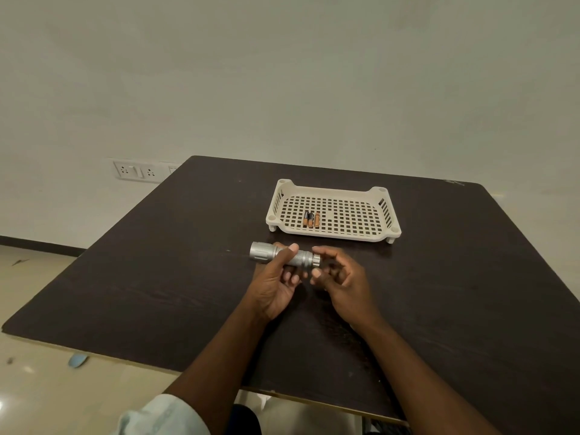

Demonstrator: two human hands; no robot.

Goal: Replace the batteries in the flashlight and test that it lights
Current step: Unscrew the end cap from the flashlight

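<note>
A silver flashlight [263,253] is held level above the dark table, its wide head pointing left and its ribbed tail cap [315,260] to the right. My left hand [277,285] wraps around the knurled middle of the body, thumb over the top. My right hand [342,279] sits just right of the tail cap, its fingertips curled around the cap's end; whether they touch it is unclear. Three small batteries [311,219] lie side by side in the cream tray [332,234] behind the flashlight.
The perforated tray stands on short feet at the far middle of the dark wooden table [157,277]. A wall socket panel [138,171] is on the wall at the left. The floor shows beyond the table's left and near edges.
</note>
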